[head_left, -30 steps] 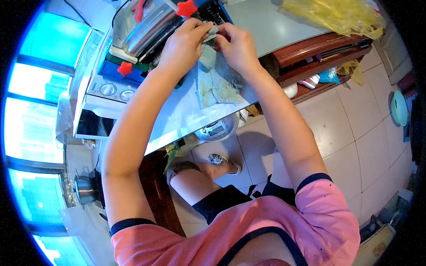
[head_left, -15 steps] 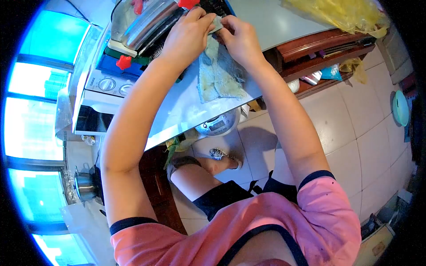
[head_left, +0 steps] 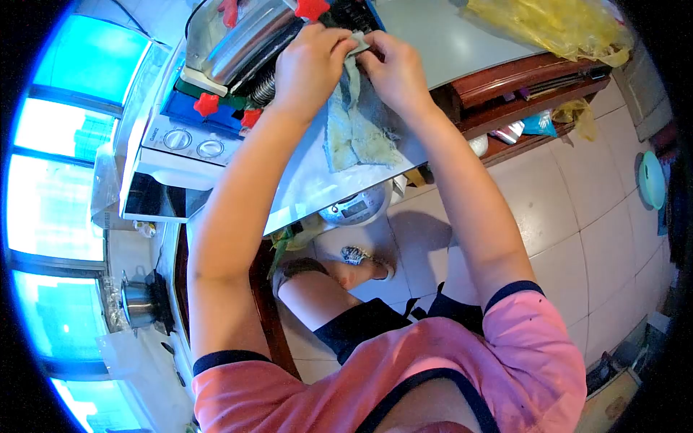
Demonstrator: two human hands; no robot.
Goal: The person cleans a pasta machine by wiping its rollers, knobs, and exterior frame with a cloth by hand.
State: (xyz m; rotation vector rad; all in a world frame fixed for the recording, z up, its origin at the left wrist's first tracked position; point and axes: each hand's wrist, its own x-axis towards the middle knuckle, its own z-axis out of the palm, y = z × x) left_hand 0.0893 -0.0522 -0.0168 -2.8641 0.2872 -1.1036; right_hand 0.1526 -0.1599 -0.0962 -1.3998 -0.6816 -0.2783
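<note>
1. Two bare arms reach forward over a white table [head_left: 292, 191], elbows spread, hands close together with a small gap between them.
2. The left hand [head_left: 310, 76], back turned up, has thumb and fingers pinched on the upper end of a pale green, frayed cloth [head_left: 356, 141].
3. The right hand [head_left: 397, 76] pinches that same end from the other side, its fingers curled.
4. The cloth runs down from the fingertips as a narrow strip, then widens and lies on the tabletop.
5. Compared with half a second ago, the left elbow has moved inward, uncovering a red star-shaped knob [head_left: 251, 117] beside the forearm; the cloth's upper strip looks narrower.
6. Just left of the left hand stands a blue and metal machine [head_left: 245, 43], leaving little room there.
7. The cloth's lower end lies near the table's front edge. Bare tabletop stretches right of the right hand toward a yellow plastic bag [head_left: 552, 29].
</note>
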